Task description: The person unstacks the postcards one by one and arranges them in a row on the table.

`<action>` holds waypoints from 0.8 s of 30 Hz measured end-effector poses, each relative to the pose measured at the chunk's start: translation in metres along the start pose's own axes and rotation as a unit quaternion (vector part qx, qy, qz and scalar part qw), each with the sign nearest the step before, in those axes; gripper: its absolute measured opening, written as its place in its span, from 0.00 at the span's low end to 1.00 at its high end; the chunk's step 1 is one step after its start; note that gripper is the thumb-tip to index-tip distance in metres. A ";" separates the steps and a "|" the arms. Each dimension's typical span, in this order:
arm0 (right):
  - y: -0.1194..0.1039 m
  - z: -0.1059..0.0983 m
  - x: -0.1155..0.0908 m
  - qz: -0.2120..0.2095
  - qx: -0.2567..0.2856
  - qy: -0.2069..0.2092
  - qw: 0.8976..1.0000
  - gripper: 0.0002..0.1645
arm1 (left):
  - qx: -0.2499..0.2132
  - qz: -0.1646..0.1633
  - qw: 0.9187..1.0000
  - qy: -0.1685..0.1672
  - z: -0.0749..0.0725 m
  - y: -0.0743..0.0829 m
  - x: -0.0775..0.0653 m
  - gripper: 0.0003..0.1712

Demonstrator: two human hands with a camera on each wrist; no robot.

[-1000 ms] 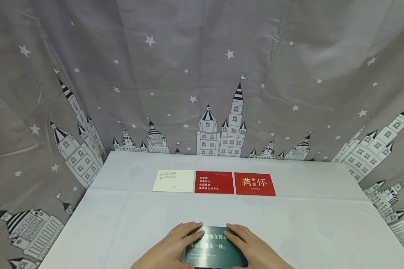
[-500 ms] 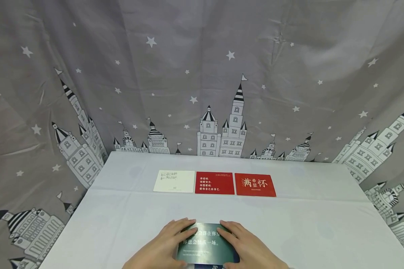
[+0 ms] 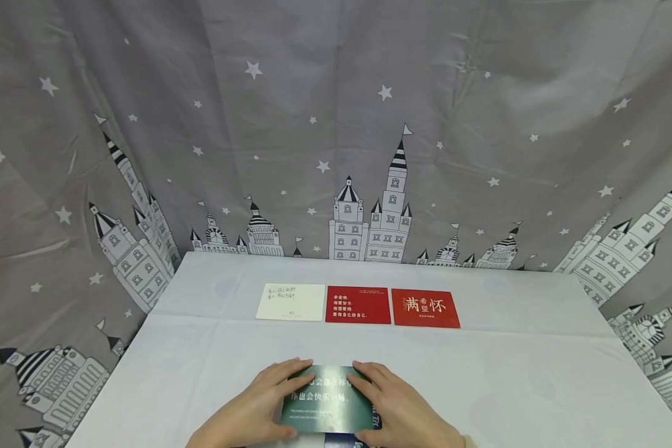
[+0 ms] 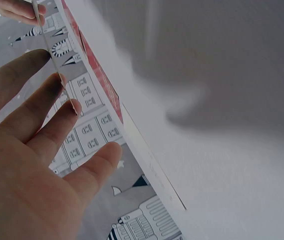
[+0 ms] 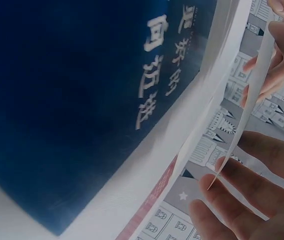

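Head view: the green card point(image 3: 330, 401) is held between the left hand point(image 3: 263, 395) and the right hand point(image 3: 394, 398), above a blue card point(image 3: 343, 440) that shows past its near edge. Each hand has fingertips on the green card's far edge and a thumb at its near edge. The green card's second line reads 你也会快乐一场; its first line, partly covered by fingers, shows 会落在你, and the small English lines beneath are illegible. Beyond the green card, a row of three lies on the white tablecloth point(image 3: 509, 373): towards its left, a cream card point(image 3: 289, 302) with two handwritten-looking lines too small to read; straight beyond it, a red card point(image 3: 358, 305) reading 亲爱的, 你要努力, 你想要的, 要你自己给自己; towards its right, an orange-red card point(image 3: 425, 308) reading 满怀希望.

Left wrist view: the green card appears edge-on; three spread fingertips of the left hand touch it, and the little finger stands clear. The thumb's contact cannot be told here.

Right wrist view: the green card, again nearly edge-on and slightly bowed, meets three fingertips of the right hand, its little finger free. Below the green card, the blue card shows 更好的 and 向; its other characters are blurred.
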State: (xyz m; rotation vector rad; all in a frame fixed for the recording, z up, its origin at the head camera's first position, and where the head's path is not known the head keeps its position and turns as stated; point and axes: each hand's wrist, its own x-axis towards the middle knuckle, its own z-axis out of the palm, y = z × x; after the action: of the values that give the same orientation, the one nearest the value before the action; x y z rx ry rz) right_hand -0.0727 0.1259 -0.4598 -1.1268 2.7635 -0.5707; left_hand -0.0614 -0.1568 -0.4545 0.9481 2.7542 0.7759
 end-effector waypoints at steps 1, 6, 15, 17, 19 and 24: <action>-0.001 0.000 0.002 0.000 -0.004 0.000 1.000 0.50 | 0.004 0.004 1.000 0.004 -0.001 -0.001 0.000 0.48; -0.003 0.001 0.009 -0.021 -0.032 0.021 0.999 0.48 | 0.007 0.011 1.000 0.016 -0.006 -0.007 -0.002 0.48; -0.003 0.004 0.024 -0.071 -0.070 0.056 0.993 0.46 | -0.008 -0.012 1.000 0.011 -0.012 -0.016 -0.005 0.47; -0.004 0.004 0.027 -0.069 -0.071 0.053 0.994 0.46 | -0.006 -0.013 1.000 0.013 -0.013 -0.019 -0.007 0.48; -0.006 0.004 0.031 -0.066 -0.072 0.046 0.994 0.46 | -0.003 -0.014 1.000 0.015 -0.015 -0.021 -0.008 0.48; -0.009 0.004 0.038 -0.067 -0.080 0.034 0.994 0.46 | 0.000 -0.019 1.000 0.017 -0.018 -0.025 -0.011 0.48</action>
State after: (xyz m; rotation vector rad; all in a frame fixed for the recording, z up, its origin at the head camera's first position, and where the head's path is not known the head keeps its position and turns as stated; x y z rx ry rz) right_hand -0.0933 0.0921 -0.4585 -1.3588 2.8507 -0.4117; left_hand -0.0710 -0.1881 -0.4522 0.8868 2.7939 0.7929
